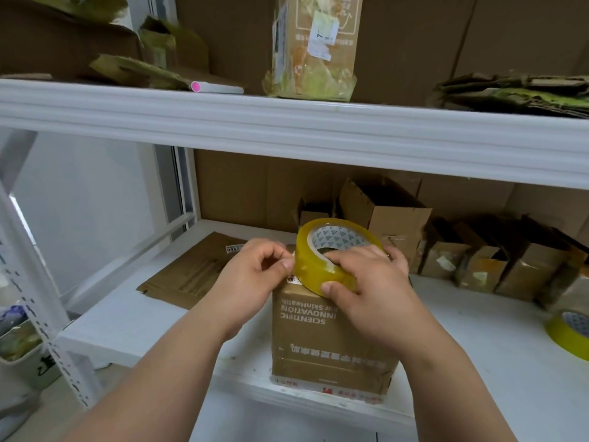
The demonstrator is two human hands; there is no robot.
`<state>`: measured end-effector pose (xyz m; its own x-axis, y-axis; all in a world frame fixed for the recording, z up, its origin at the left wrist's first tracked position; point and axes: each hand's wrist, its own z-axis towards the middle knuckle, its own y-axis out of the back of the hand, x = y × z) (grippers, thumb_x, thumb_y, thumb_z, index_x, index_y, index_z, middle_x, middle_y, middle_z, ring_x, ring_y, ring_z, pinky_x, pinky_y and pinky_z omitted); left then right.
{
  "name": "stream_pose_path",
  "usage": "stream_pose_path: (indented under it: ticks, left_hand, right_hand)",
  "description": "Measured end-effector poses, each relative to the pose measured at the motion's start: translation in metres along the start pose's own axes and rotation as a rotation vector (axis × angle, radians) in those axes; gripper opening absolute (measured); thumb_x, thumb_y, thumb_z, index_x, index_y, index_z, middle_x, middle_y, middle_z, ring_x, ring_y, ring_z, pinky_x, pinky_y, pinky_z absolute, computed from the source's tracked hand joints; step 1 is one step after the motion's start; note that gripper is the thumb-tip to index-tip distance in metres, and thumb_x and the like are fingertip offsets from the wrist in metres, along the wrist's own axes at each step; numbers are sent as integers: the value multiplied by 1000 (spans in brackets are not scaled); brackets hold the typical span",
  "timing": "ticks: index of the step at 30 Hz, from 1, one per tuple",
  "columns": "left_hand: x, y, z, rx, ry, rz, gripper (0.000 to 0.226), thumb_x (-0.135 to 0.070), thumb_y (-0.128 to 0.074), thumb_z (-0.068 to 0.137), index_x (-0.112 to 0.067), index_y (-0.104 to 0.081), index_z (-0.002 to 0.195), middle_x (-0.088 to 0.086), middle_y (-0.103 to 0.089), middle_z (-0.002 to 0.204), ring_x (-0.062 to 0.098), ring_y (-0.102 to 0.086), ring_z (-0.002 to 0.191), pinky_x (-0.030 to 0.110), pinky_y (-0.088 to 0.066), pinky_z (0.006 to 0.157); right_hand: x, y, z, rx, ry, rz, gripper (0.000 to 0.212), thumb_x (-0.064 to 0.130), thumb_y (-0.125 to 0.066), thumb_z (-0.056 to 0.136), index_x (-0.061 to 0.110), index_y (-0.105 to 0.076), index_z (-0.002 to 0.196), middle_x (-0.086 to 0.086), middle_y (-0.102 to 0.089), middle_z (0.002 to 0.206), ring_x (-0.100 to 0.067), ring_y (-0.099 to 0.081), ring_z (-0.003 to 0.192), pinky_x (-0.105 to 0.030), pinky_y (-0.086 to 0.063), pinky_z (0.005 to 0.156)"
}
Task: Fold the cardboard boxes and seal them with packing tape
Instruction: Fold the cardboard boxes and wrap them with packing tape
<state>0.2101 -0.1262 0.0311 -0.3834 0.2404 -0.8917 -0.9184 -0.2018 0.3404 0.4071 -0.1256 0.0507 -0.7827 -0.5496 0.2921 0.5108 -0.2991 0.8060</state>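
While our right hand [366, 282] holds the tape roll [331, 260], our left hand [255, 269] works at the roll's near-left edge. The right grip is wrapped around the roll: the fingers lie over its top and into the hole, and the thumb [331, 287] presses on the yellow side. The left grip is closed in a small pinch, fingertips together, right against the roll. We think it is picking at the loose end of the tape, but the end itself is too small to see.

The roll sits tilted on top of the cardboard box [331, 342], touching the box's top edge. The box stands straight up on the white shelf [134, 323], just under both grips.

What matters next is which way the tape must run. The top of the box lies under and behind the roll, away from us. So we judge the left grip should keep the tape end down at the near-left edge, and the right grip should pull the roll away across the top. The left hand is nearer the tape end, and the right hand is nearer the far side.

A second tape roll [567, 336] lies well off to the right.
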Motion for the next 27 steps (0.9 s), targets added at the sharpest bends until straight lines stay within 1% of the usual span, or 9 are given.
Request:
stream_pose_path:
  ticks: [4, 7, 10, 13, 16, 18, 22, 24, 27]
  left_hand:
    - [2, 4, 1, 8, 33, -38, 12, -25, -63, 95, -21, -70, 86, -6, -67, 97, 4, -62, 86, 20, -45, 75]
    - [0, 9, 6, 64, 81, -163, 17, -25, -58, 99, -13, -69, 92, 6, -72, 91, 7, -67, 81, 15, -49, 67]
    - [-1, 11, 12, 101, 139, -375, 20, -17, -52, 102, -3, -63, 93, 15, -70, 94, 17, -68, 89, 18, -54, 75]
    - [-1, 13, 18, 102, 154, -435, 20, -15, -49, 103, 2, -58, 97, 19, -63, 98, 22, -66, 91, 23, -56, 77]
    - [-2, 13, 24, 55, 170, -409, 21, -18, -49, 103, -2, -58, 96, 21, -65, 105, 24, -69, 96, 30, -59, 78]
    - [-4, 12, 27, 7, 171, -371, 20, -21, -47, 104, -6, -57, 94, 20, -66, 111, 26, -69, 103, 36, -60, 79]
    - [-7, 8, 27, -32, 158, -397, 20, -21, -43, 106, -7, -55, 98, 10, -72, 101, 20, -73, 96, 34, -61, 74]
    - [-6, 7, 25, -46, 165, -388, 20, -21, -44, 105, -6, -56, 100, 7, -73, 94, 19, -74, 92, 29, -61, 71]
    - [-6, 7, 27, -51, 193, -412, 20, -21, -43, 106, -7, -56, 100, 8, -73, 84, 22, -75, 89, 24, -59, 67]
  right_hand:
    - [-11, 13, 7, 97, 26, 19, 32, 51, -64, 80, 36, -57, 107, 16, -52, 116, -9, -43, 117, -30, -25, 102]
    - [-22, 21, 12, 150, -17, 78, 31, 54, -56, 73, 41, -48, 100, 18, -47, 125, -10, -39, 117, -32, -33, 96]
    - [-30, 21, 17, 185, -92, 294, 26, 53, -69, 78, 40, -55, 96, 23, -49, 116, -8, -46, 107, -32, -42, 87]
    - [-30, 22, 23, 192, -150, 547, 30, 55, -78, 73, 36, -63, 90, 17, -62, 102, -5, -58, 91, -28, -48, 77]
    - [-29, 20, 31, 197, -113, 552, 37, 59, -78, 69, 30, -64, 88, 9, -65, 90, -8, -60, 81, -29, -48, 73]
    - [-30, 17, 36, 180, -59, 481, 34, 58, -72, 71, 30, -62, 85, 7, -61, 83, -7, -57, 75, -30, -46, 68]
    - [-36, 19, 40, 29, -45, 379, 40, 69, -70, 65, 33, -59, 80, 14, -58, 78, -3, -53, 73, -24, -40, 59]
    - [-43, 24, 38, -23, -66, 312, 35, 63, -76, 69, 33, -59, 78, 13, -59, 80, -5, -53, 77, -27, -39, 62]
    - [-50, 33, 34, 86, -61, 324, 27, 56, -73, 70, 35, -64, 84, 9, -62, 85, -9, -57, 84, -31, -45, 73]
